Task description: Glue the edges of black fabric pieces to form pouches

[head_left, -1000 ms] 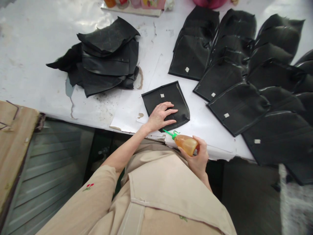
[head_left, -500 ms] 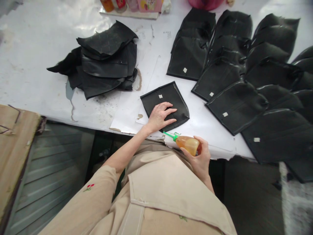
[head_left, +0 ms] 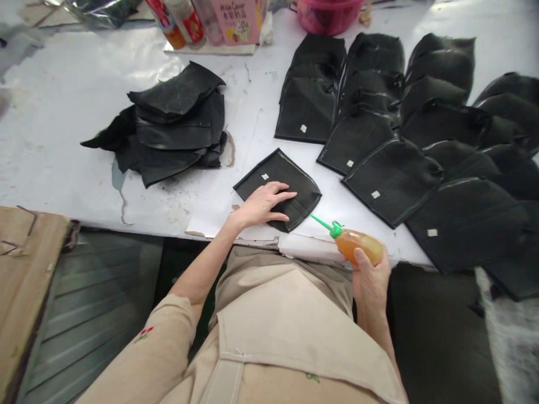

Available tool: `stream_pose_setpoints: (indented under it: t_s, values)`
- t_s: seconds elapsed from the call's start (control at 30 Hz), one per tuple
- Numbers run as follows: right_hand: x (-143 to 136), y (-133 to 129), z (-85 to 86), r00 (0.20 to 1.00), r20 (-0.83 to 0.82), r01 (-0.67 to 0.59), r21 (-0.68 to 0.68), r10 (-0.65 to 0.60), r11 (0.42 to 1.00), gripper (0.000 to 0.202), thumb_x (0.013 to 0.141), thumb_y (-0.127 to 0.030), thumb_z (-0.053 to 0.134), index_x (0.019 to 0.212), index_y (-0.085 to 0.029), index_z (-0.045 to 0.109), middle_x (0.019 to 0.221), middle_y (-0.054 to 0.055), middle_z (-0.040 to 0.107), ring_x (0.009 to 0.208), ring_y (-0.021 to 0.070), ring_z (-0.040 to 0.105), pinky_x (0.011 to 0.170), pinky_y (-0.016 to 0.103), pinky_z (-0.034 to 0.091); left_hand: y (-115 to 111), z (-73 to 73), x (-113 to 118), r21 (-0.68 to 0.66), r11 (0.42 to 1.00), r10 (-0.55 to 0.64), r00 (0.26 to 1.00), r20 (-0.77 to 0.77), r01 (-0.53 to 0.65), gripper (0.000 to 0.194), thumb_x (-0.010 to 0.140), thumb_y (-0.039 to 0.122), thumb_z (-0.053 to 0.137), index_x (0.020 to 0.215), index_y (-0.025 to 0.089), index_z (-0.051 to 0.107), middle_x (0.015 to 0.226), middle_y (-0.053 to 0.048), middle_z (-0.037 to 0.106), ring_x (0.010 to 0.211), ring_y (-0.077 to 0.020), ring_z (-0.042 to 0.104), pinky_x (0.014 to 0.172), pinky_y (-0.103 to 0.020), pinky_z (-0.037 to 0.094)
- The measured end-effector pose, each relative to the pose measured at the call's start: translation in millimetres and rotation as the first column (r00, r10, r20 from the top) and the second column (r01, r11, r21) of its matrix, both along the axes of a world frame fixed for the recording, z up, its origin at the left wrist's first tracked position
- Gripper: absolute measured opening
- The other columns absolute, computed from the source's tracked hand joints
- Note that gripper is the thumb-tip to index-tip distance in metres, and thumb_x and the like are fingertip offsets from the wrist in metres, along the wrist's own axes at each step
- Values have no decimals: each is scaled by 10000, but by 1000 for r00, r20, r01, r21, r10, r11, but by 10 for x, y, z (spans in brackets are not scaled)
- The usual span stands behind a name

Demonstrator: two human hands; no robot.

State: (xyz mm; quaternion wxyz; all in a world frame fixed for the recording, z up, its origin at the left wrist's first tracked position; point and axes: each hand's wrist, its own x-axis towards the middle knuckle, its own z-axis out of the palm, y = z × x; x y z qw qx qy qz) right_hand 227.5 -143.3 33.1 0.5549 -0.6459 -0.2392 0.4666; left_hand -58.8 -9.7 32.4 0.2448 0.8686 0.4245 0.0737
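Note:
Under my left hand (head_left: 264,205) lies a black leather-like panel (head_left: 290,174) with a small pale sticker near one edge. The fingers of that hand are spread flat on it. My right hand (head_left: 373,275) is wrapped round a squeeze bottle (head_left: 357,245) of amber liquid with a green nozzle. The thin nozzle tip is by the panel's lower right edge; whether it touches I cannot tell. A shiny line runs along the panel's upper right edge.
Rows of similar black panels (head_left: 391,179) overlap on the right of the white table (head_left: 50,168). A heap of black pieces (head_left: 177,129) lies on the left. Jars (head_left: 189,25), a pink box (head_left: 240,22) and a pink basket (head_left: 328,17) stand at the back.
My right hand has moved the bottle rightward, its nozzle passing from the panel's bottom corner to its lower right edge. The panel has turned slightly under my left hand. The view has shifted.

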Motion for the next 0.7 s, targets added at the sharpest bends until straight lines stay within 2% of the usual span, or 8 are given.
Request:
stream_pose_setpoints:
  t_s: [0.1,0.2,0.3,0.43,0.5,0.6,0.7]
  values:
    - [-17,-22,-25,998,64,15,18,-17,1000,563,671,-376,876,1131,-206,601,1073,57,666,854,202,662,604,281,550,-52,-30,143,91,990,116,990,-82,-108,680,857,523,759,1439,222,578,1434,-173,554,1335,-348,483,1077,-491,424]
    - [-8,-53,-22,983,173,46,49,-53,998,569,663,-374,889,1135,-214,614,1105,46,662,920,215,668,766,368,582,-111,-59,373,169,965,225,965,-139,-200,670,870,562,721,1417,194,600,1395,-207,566,1288,-388,484,1019,-525,430]
    - [39,-96,8,954,291,54,81,-76,995,591,638,-367,916,1138,-217,641,1134,45,662,955,222,669,845,392,570,-138,-63,521,211,948,275,947,-167,-238,675,879,609,680,1403,189,610,1393,-223,560,1268,-407,480,982,-534,431]
    - [91,-177,27,921,380,63,88,-92,994,616,623,-368,921,1153,-221,642,1171,50,659,996,236,662,880,406,561,-133,-52,568,211,946,288,938,-190,-248,690,877,626,670,1394,173,613,1374,-227,569,1238,-417,491,953,-537,437]
    - [90,-205,31,929,349,98,85,-121,992,608,625,-356,915,1149,-218,639,1174,50,658,1005,232,656,874,395,555,-131,-56,569,205,944,297,937,-182,-260,684,875,627,672,1390,180,615,1370,-224,571,1236,-418,491,958,-539,435]
    - [94,-193,78,977,153,135,103,-150,985,548,689,-378,862,1157,-206,634,1132,60,661,909,217,665,704,326,549,-138,-77,574,211,936,317,935,-158,-282,663,875,636,669,1384,214,617,1365,-204,574,1241,-405,491,983,-532,428]
    - [173,-108,233,993,3,118,193,-121,974,462,767,-490,776,1102,-196,656,1064,71,657,807,211,661,585,299,515,-146,-99,583,225,931,326,933,-149,-289,651,877,644,662,1376,229,617,1358,-190,577,1242,-394,493,993,-522,430]
